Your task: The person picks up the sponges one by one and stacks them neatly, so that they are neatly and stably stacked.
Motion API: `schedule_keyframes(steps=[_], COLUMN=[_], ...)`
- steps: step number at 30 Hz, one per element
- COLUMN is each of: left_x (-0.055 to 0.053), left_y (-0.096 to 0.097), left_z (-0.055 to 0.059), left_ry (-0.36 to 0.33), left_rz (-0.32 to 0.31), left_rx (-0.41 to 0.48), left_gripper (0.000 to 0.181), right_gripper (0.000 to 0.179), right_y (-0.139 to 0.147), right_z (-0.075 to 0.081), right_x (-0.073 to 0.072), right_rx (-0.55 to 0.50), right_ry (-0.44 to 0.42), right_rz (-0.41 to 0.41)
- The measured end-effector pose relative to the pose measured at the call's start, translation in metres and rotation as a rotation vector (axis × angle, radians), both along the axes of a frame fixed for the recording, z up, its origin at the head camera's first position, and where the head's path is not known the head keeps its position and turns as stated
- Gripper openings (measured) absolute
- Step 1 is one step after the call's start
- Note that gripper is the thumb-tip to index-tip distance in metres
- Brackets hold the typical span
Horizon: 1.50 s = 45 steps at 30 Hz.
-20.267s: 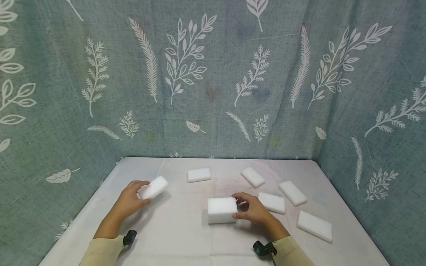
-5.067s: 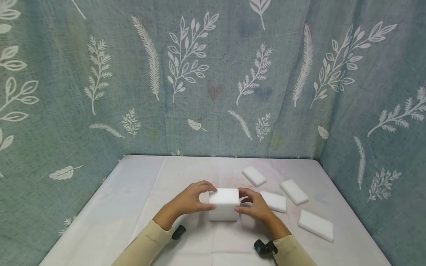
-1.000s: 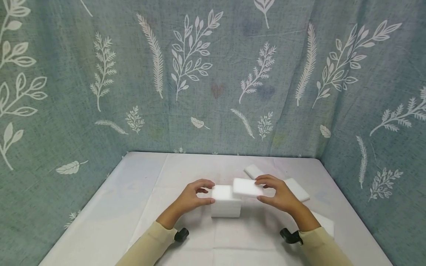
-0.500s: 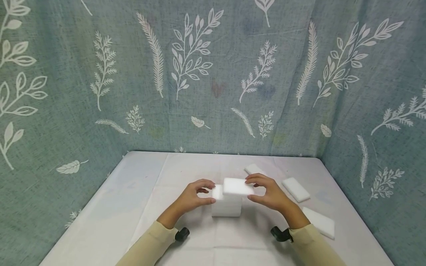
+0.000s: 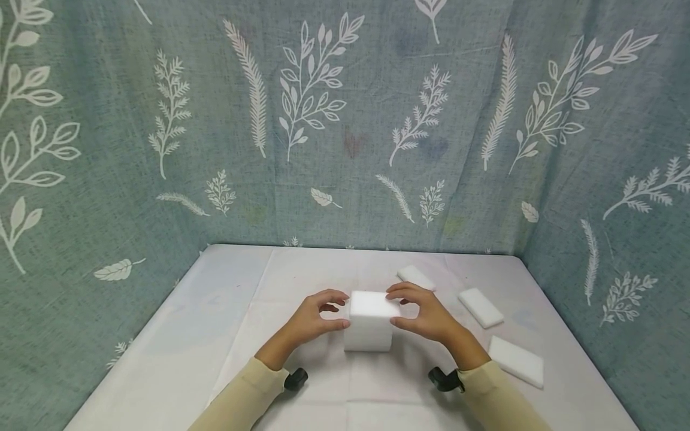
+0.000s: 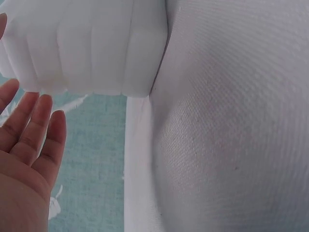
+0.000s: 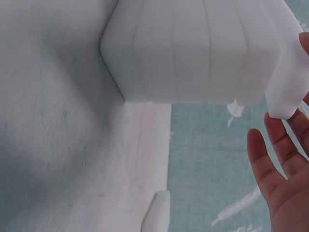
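White foam-like material made up the held block (image 5: 369,301), which sat at the top of a stack (image 5: 368,336) of matching slabs near the middle of the bench (image 5: 178,359). Its long axis ran side to side, much as the stack's did, yet its right end reached a little past the layers below; that offset seemed to be the relation that mattered most. From the right wrist it looked slightly tilted against the topmost layer, and whether it bore fully on it could not be told. The block lay directly to the left of the right hand (image 5: 431,314), the nearer one, whose thumb and fingers pinched its right end. The left hand (image 5: 306,320) had its thumb and fingertips curved about the stack's upper left end, apparently steadying it, with the little finger free. Farther right lay three loose blocks, one (image 5: 415,276) partly behind the right hand, another (image 5: 481,307) nearer, the last (image 5: 516,361) closest to the person. Leaf-patterned cloth (image 5: 350,197) hung behind.
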<state>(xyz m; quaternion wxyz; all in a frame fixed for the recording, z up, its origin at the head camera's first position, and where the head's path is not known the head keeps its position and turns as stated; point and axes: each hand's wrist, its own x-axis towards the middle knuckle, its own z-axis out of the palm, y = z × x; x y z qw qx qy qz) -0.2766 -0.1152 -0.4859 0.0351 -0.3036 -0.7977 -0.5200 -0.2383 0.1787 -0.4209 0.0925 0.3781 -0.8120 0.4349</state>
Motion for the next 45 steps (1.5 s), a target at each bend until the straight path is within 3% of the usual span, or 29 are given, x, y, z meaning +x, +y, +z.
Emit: schedule_keyframes(steps=[14, 45], left_x=[0.0, -0.001], left_y=[0.0, -0.001], left_z=[0.0, 0.001], left_ry=[-0.046, -0.037], left_rz=[0.035, 0.039], left_rx=[-0.003, -0.071], left_gripper=[0.057, 0.057], right_gripper=[0.037, 0.037], right_y=[-0.009, -0.011], right_z=[-0.003, -0.004], right_x=[-0.004, -0.006], right_rx=[0.016, 0.028], right_ry=[-0.046, -0.069], right_rz=[-0.012, -0.022])
